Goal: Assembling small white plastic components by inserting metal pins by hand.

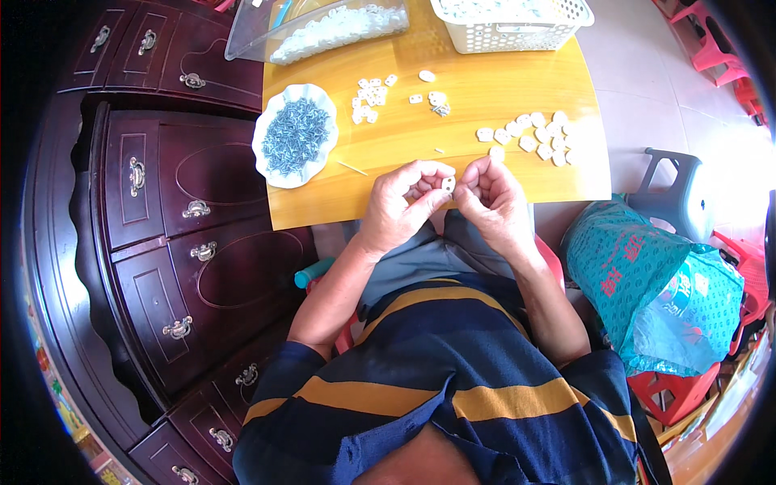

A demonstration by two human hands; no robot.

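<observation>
My left hand (404, 200) pinches a small white plastic piece with dark holes (448, 185) between thumb and fingers, just above the table's near edge. Close beside it, my right hand (495, 200) has thumb and fingertips pressed together. Whatever those right fingers hold is too small or hidden to make out. On the left of the table, a white scalloped bowl (263, 145) is filled with silvery screws (296, 133). Small white pieces (370, 99) lie loose beyond my left hand. To the right, several white pieces (543, 142) are spread in a group.
The yellow wooden table (323, 212) carries a clear bin of white parts (339, 34) and a white perforated basket (513, 39) at its far side. Dark wooden drawers (186, 202) stand close on the left. A teal bag (622, 267) and a grey stool (671, 190) are at right.
</observation>
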